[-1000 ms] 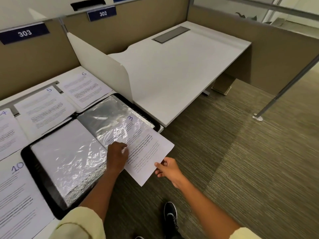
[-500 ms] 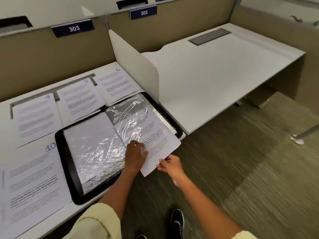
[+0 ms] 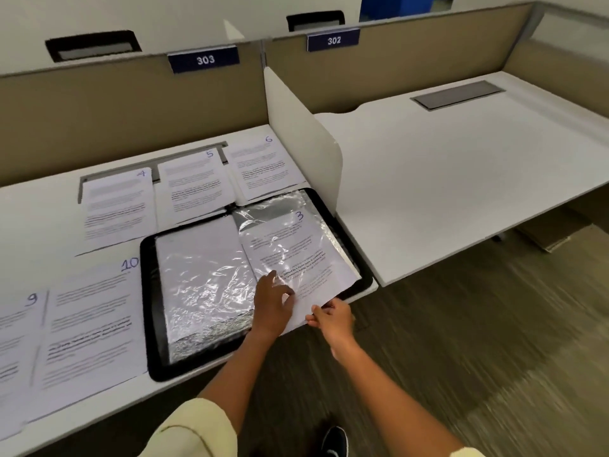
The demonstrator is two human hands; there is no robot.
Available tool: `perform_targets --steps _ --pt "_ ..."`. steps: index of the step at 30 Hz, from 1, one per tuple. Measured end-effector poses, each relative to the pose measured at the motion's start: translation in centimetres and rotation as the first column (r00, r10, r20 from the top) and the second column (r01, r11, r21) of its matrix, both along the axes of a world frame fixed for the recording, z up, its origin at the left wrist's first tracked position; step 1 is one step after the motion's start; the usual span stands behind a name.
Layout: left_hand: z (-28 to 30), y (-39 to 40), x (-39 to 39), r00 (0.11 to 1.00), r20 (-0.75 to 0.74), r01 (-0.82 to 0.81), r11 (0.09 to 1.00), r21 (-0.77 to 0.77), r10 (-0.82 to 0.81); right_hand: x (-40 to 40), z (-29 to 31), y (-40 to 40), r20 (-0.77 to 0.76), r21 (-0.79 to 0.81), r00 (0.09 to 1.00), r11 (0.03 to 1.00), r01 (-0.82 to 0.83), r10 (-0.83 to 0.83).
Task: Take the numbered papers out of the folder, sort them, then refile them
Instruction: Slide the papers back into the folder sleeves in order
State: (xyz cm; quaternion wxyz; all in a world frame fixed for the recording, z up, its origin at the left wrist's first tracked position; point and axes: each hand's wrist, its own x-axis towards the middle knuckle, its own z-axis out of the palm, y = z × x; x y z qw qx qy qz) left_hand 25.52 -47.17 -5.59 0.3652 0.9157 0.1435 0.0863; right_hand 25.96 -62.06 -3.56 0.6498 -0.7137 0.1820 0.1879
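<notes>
The white counter (image 3: 49, 219) runs along a tan partition carrying a blue plate numbered 303 (image 3: 204, 59), and a black folder (image 3: 155, 324) lies open on it at the near edge, hard against the white divider (image 3: 306, 133) that separates this counter from the next one. The folder's clear plastic sleeves (image 3: 204, 278) are crinkled and shiny under the light.

Around the folder the numbered papers are laid out flat. Just left of it sits sheet 10 (image 3: 95, 328), and sheet 9 (image 3: 16, 351) lies left of that. Behind the folder, toward the partition, are sheet 4 (image 3: 118, 206), sheet 5 (image 3: 192, 183) and sheet 6 (image 3: 263, 166) in a row, the last two touching or slightly overlapped by the folder's far edge.

Sheet 3 (image 3: 296, 245) is on the folder's right-hand page, most of it under the plastic of a sleeve, with its near corner sticking out past the folder's front edge over the floor.

The left hand (image 3: 272, 305) rests at the sleeve's near edge, fingers curled on the plastic beside the folder's spine. The right hand (image 3: 331, 319) pinches the protruding corner of sheet 3 between thumb and fingers, just off the folder's front edge.
</notes>
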Motion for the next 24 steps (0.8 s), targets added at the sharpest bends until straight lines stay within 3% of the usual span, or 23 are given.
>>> perform_targets --steps 9,19,24 --pt "0.8 0.4 -0.5 0.996 -0.087 -0.045 0.970 -0.240 0.025 2.8 0.3 2.5 -0.037 0.025 0.999 0.999 0.035 -0.034" --pt "1.2 0.4 -0.2 0.988 -0.147 -0.082 0.970 -0.229 0.049 5.6 0.5 3.4 -0.020 -0.168 0.997 0.983 -0.078 0.075" --pt "0.5 0.3 -0.2 0.990 -0.117 -0.108 0.964 -0.245 0.081 6.7 0.6 3.6 -0.082 -0.128 0.994 0.988 -0.081 0.071"
